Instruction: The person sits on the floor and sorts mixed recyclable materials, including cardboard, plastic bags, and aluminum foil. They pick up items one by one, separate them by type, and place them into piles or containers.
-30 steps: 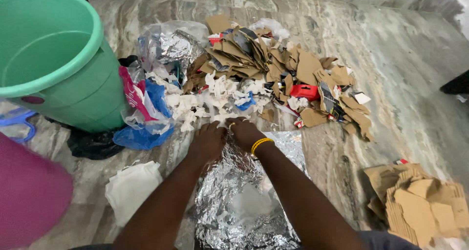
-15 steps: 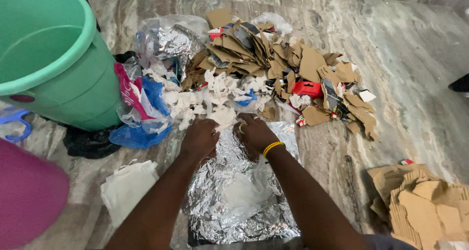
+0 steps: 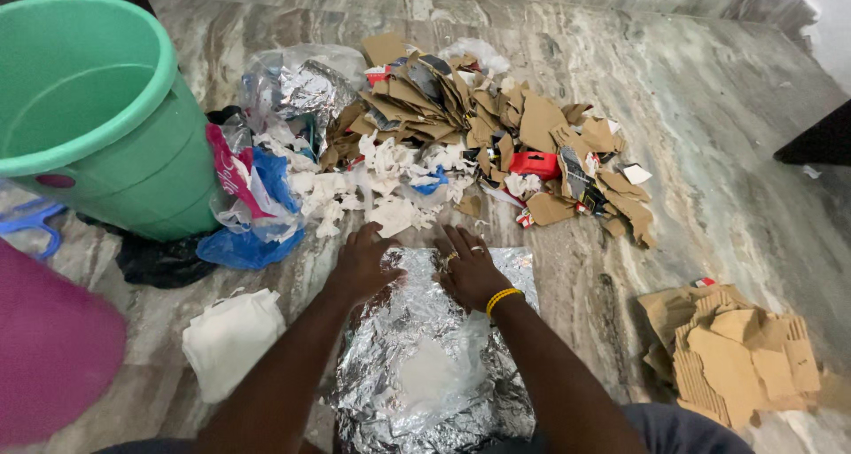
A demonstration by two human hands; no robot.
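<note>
Foil sheet (image 3: 425,365) is lying crinkled on the marble floor (image 3: 727,179), both hands flattening its far edge: left hand (image 3: 362,263) and right hand (image 3: 470,272) are pressing down, fingers spread. Creases are remaining throughout; scrap pile (image 3: 470,144) is sitting just beyond.

Both hands press flat on a crinkled silver foil sheet (image 3: 425,356) spread on the marble floor (image 3: 727,179): the left hand (image 3: 362,263) at its far left corner, the right hand (image 3: 470,272), with a yellow bangle (image 3: 501,299), at its far edge. Beyond lie torn white paper scraps (image 3: 390,188) and brown cardboard pieces (image 3: 496,126); a green plastic bucket (image 3: 97,108) stands far left.
</note>
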